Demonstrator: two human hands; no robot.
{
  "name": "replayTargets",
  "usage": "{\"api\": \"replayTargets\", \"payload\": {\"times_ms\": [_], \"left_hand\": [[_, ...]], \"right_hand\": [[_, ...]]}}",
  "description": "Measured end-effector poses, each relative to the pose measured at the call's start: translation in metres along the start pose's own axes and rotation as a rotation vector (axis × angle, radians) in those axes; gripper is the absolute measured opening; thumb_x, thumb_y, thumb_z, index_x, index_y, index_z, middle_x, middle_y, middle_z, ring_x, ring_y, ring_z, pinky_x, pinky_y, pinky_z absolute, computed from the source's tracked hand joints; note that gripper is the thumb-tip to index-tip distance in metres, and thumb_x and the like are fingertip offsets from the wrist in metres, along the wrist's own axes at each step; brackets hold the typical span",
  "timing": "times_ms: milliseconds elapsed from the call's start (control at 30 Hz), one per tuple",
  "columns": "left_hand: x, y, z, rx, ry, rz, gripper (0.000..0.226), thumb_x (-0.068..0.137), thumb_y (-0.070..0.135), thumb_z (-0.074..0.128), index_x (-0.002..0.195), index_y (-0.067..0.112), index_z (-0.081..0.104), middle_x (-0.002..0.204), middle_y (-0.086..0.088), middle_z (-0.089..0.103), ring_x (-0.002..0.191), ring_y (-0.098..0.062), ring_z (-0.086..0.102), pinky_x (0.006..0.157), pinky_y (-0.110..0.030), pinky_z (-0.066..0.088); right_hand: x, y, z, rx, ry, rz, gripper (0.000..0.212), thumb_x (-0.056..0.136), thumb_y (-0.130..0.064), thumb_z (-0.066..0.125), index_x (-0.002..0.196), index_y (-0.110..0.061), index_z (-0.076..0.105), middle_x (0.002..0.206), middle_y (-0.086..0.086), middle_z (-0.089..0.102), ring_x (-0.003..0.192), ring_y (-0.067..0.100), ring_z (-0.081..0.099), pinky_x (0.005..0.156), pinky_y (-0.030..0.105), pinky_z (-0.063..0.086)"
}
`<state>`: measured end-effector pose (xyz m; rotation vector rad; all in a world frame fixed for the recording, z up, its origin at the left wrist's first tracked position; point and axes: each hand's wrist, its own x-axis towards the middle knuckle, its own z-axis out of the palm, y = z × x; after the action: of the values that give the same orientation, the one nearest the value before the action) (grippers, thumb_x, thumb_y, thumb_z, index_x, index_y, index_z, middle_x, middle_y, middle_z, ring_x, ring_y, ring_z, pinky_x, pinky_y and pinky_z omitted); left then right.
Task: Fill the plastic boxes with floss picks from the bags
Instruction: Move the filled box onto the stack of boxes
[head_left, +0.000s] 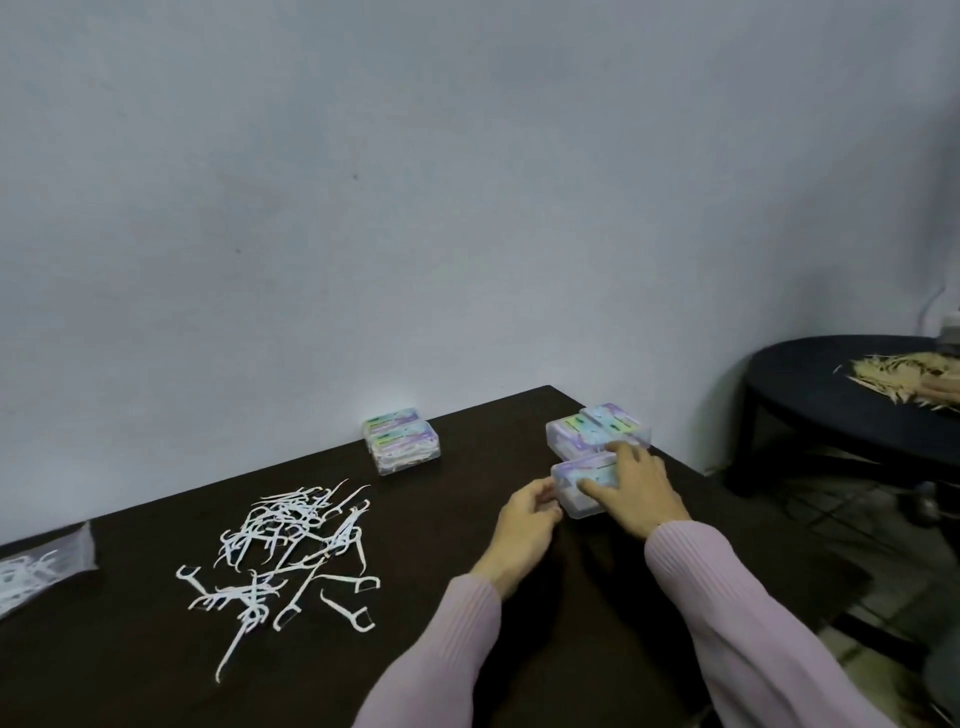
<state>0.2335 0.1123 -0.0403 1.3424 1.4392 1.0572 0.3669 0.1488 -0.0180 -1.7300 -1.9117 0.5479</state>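
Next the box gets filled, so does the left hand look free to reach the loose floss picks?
Probably yes: the left hand only touches the box, and bare table lies between it and the floss picks.

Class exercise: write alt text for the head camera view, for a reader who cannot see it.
Both hands, left hand and right hand, grip a small clear plastic box on a dark brown table, beside two similar boxes. Loose white floss picks lie scattered to the left, with two more clear boxes by the wall and a clear bag of picks at the edge.
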Motion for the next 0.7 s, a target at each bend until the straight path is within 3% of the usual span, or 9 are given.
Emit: {"api": "replayTargets", "payload": {"times_ms": [167, 267, 367, 500, 600, 700], "left_hand": [[-0.003, -0.003, -0.011, -0.028, 0.056, 0.0, 0.036, 0.094, 0.002, 0.047, 0.126, 0.019, 0.053, 0.123, 0.004, 0.061, 0.105, -0.002, 0.057, 0.091, -0.019, 0.047], [-0.011, -0.005, -0.029, -0.01, 0.107, -0.002, 0.035, 0.094, 0.005, 0.05, 0.125, 0.02, 0.054, 0.114, 0.009, 0.06, 0.099, 0.001, 0.057, 0.081, -0.014, 0.046], [-0.018, -0.01, -0.052, 0.0, 0.205, 0.007, 0.037, 0.093, 0.004, 0.05, 0.128, 0.017, 0.053, 0.119, 0.006, 0.06, 0.104, -0.003, 0.055, 0.087, -0.016, 0.043], [-0.034, -0.02, -0.076, 0.062, 0.219, 0.038, 0.041, 0.092, 0.001, 0.05, 0.13, 0.017, 0.05, 0.118, 0.007, 0.059, 0.109, -0.004, 0.055, 0.092, -0.016, 0.043], [-0.041, -0.031, -0.09, 0.275, 0.269, 0.086, 0.05, 0.095, 0.001, 0.043, 0.143, 0.014, 0.035, 0.142, 0.002, 0.044, 0.131, -0.009, 0.039, 0.108, -0.02, 0.028], [-0.041, -0.043, -0.103, 0.793, 0.288, 0.094, 0.055, 0.101, 0.017, 0.035, 0.151, 0.015, 0.012, 0.157, 0.001, 0.018, 0.144, -0.01, 0.013, 0.117, -0.029, 0.005]], "right_hand": [[-0.003, -0.01, 0.011, 0.088, -0.05, -0.06, 0.064, 0.083, -0.027, 0.064, 0.138, -0.018, 0.03, 0.141, 0.008, 0.034, 0.13, 0.023, 0.027, 0.106, 0.038, 0.031], [-0.006, -0.022, 0.021, 0.124, -0.127, -0.089, 0.07, 0.08, -0.023, 0.068, 0.138, -0.022, 0.028, 0.143, 0.007, 0.027, 0.134, 0.026, 0.018, 0.11, 0.042, 0.025], [-0.007, -0.039, 0.036, 0.13, -0.171, -0.15, 0.071, 0.078, -0.02, 0.071, 0.136, -0.024, 0.03, 0.141, 0.005, 0.029, 0.135, 0.024, 0.017, 0.111, 0.042, 0.024], [-0.006, -0.059, 0.054, 0.092, -0.165, -0.193, 0.07, 0.076, -0.023, 0.073, 0.133, -0.025, 0.033, 0.137, 0.005, 0.029, 0.133, 0.022, 0.021, 0.109, 0.039, 0.028], [-0.004, -0.072, 0.065, 0.085, -0.167, -0.2, 0.066, 0.075, -0.023, 0.074, 0.13, -0.024, 0.038, 0.134, 0.005, 0.03, 0.129, 0.02, 0.03, 0.106, 0.038, 0.033], [-0.003, -0.082, 0.075, 0.101, -0.168, -0.199, 0.065, 0.074, -0.023, 0.075, 0.13, -0.02, 0.04, 0.133, 0.005, 0.03, 0.125, 0.019, 0.037, 0.106, 0.037, 0.037]]}}
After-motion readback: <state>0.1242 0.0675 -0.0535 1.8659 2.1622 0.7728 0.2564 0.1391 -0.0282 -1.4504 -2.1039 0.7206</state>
